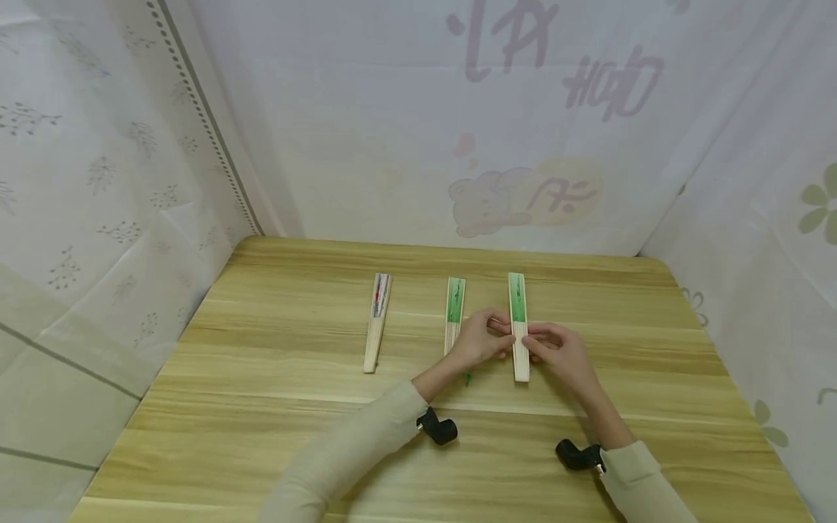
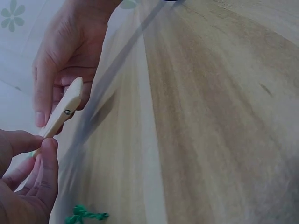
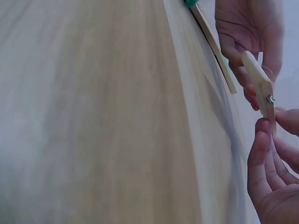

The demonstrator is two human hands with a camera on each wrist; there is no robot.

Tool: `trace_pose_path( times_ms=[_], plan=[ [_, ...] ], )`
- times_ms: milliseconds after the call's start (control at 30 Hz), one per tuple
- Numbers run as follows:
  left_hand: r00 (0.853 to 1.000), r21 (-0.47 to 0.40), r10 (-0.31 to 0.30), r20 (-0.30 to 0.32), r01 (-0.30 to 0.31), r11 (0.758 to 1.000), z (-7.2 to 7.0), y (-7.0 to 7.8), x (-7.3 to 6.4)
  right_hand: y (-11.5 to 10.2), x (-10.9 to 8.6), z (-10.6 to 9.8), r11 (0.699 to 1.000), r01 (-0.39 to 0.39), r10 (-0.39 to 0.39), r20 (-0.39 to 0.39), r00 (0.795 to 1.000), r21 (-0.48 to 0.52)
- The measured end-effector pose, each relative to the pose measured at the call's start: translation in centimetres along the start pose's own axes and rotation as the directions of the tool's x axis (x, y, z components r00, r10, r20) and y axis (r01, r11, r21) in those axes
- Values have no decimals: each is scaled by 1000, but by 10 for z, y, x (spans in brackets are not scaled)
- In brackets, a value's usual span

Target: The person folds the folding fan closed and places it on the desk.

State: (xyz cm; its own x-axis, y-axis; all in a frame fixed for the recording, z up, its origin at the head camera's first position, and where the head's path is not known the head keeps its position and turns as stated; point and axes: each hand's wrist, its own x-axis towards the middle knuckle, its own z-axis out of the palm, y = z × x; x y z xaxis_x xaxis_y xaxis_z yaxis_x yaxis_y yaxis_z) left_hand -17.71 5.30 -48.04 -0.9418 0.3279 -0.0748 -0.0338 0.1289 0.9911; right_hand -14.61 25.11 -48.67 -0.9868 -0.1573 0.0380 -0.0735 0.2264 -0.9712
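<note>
In the head view, a folded hand fan (image 1: 517, 298) with a green upper part and pale ribs is held between both hands, right of the table's middle. My left hand (image 1: 480, 338) pinches its left edge between thumb and fingers. From the other side my right hand (image 1: 564, 354) pinches the right edge. Both wrist views show the pale rib end of this fan (image 2: 65, 108) with a small metal rivet, raised above the table. Beside my left hand lies a second green folded fan (image 1: 455, 301), its lower part hidden by that hand.
A third folded fan (image 1: 378, 319), with a grey, white and red pattern, lies further left on the wooden table (image 1: 294, 436). A green cord (image 1: 467, 379) sits by the second fan's lower end. Patterned cloth (image 1: 366, 145) hangs behind and at both sides.
</note>
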Motion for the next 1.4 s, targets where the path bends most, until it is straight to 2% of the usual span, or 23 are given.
trace_pose_path(
  times_ms=[300,667,967,1400],
  plan=[
    [1000,-13,-5,2,5,1000,7,-4,0,1,-5,-6,999,-46,46,-4,999,30],
    [997,8,68,31,-68,998,8,-6,-1,8,-3,-9,998,-48,50,-28,998,47],
    [999,19,43,25,-44,999,10,-4,0,9,-5,-10,998,-49,51,-38,998,32],
    [1000,42,8,19,-9,999,12,-2,0,-2,-6,-12,993,-119,119,-3,993,-21]
  ],
)
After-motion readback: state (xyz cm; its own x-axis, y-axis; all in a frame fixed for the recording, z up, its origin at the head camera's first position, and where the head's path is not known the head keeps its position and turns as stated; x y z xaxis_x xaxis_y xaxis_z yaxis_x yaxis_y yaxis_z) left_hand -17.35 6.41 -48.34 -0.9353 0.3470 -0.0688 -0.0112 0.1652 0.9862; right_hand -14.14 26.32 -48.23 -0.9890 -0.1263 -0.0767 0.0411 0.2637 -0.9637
